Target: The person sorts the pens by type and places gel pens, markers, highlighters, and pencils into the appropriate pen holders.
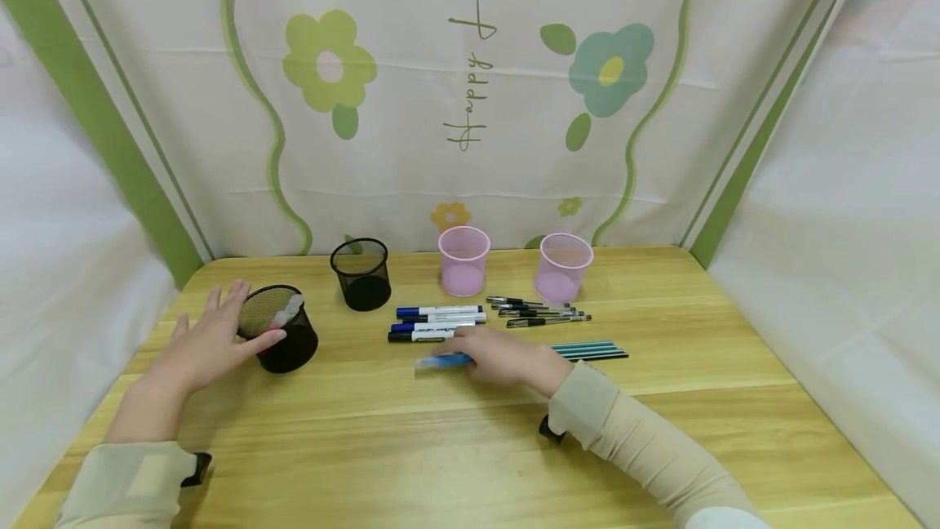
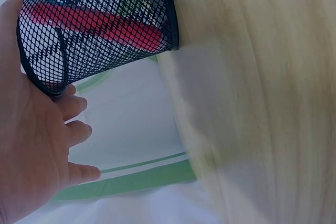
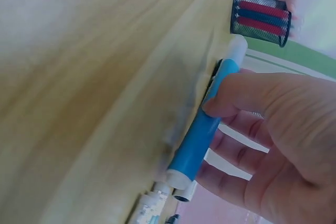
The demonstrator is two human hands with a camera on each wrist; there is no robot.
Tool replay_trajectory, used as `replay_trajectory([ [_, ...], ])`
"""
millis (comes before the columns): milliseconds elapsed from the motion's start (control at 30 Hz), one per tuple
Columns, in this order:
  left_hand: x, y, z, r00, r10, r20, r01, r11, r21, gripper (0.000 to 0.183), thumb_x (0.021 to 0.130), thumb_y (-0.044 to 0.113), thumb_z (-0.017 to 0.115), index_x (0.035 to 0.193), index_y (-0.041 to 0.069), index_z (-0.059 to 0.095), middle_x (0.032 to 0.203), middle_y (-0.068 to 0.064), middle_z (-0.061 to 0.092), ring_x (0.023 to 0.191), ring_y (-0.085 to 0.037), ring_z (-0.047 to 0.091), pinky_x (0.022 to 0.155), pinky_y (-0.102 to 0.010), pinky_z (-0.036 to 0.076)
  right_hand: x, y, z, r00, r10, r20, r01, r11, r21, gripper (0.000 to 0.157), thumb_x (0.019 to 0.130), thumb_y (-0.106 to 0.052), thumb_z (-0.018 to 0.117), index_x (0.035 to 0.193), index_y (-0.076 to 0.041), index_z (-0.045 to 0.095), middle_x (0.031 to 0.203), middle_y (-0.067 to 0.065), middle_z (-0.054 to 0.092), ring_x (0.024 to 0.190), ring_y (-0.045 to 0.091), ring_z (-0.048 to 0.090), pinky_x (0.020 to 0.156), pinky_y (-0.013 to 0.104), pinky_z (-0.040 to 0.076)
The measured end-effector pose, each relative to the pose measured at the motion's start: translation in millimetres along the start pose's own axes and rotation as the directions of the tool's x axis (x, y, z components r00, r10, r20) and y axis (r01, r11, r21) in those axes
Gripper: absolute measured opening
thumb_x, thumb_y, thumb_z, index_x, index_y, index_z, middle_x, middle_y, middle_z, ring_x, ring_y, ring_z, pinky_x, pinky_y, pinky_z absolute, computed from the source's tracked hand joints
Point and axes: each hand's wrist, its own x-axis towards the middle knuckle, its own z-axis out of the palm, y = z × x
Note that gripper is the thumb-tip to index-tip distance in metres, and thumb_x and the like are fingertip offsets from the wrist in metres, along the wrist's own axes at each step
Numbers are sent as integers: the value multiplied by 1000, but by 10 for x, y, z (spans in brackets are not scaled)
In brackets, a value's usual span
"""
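In the head view my left hand (image 1: 204,341) grips the rim of a black mesh pen cup (image 1: 288,347), thumb on the near side and the other fingers spread. Clear marker ends show at its mouth; through the mesh a red marker (image 2: 94,23) appears in the left wrist view, and red and blue ones in the right wrist view. My right hand (image 1: 499,356) pinches a blue marker (image 3: 197,140) between thumb and fingers, low over the wooden table (image 1: 441,464). Its clear end points left, toward the cup.
Beyond the right hand lie several whiteboard markers (image 1: 441,312), several black gel pens (image 1: 539,321) and some green pencils (image 1: 587,348). Another black mesh cup (image 1: 367,288) and two pink cups (image 1: 463,276) stand along the back, before a flowered cloth (image 1: 411,170).
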Motion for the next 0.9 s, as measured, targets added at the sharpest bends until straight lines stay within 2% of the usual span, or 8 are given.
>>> replay_trajectory([
  [167, -6, 0, -3, 1000, -3, 7, 3, 1000, 5, 110, 98, 64, 56, 162, -3, -4, 165, -31, -8, 148, -54, -15, 100, -84, -10, 14, 5, -86, 1000, 16, -19, -16, 1000, 9, 66, 90, 6, 69, 148, -23, 57, 116, 4, 64, 95, 15, 57, 84, 30, 52],
  [433, -8, -1, -9, 1000, -4, 8, 4, 1000, 16, 110, 99, 64, 55, 162, -3, -5, 165, -32, -8, 147, -55, -15, 100, -84, -9, 71, 20, -220, 998, 47, -50, -45, 999, 25, 67, 91, 4, 70, 149, -24, 56, 112, 2, 63, 89, 14, 55, 77, 29, 51],
  [500, -8, 2, -10, 1000, -5, 9, 5, 1000, 17, 110, 98, 65, 55, 162, -3, -5, 165, -32, -8, 147, -55, -15, 100, -84, -9, 90, 29, -250, 997, 49, -54, -47, 998, 31, 67, 91, 5, 69, 150, -24, 56, 118, 3, 64, 89, 15, 56, 76, 29, 51],
  [633, -8, 8, -10, 1000, -7, 8, 6, 1000, 16, 110, 98, 65, 55, 162, -2, -5, 165, -32, -7, 147, -54, -15, 100, -84, -9, 129, 52, -304, 997, 47, -67, -42, 996, 80, 71, 88, 11, 66, 151, -21, 54, 135, 6, 61, 93, 17, 56, 73, 28, 49],
  [800, -15, 12, -13, 1000, -7, 10, 7, 1000, 18, 110, 98, 65, 55, 162, -3, -5, 165, -32, -8, 147, -55, -14, 101, -84, -8, 196, 83, -348, 993, 52, -104, -38, 990, 138, 74, 89, 11, 65, 154, -20, 50, 128, 5, 60, 83, 18, 53, 64, 26, 46],
  [900, -19, 19, -13, 1000, -6, 9, 5, 1000, 16, 110, 99, 64, 55, 162, -3, -5, 165, -32, -9, 147, -55, -14, 101, -84, -9, 250, 88, -361, 990, 66, -127, -43, 983, 178, 74, 90, 8, 67, 156, -20, 47, 127, 6, 60, 83, 18, 54, 65, 26, 48],
])
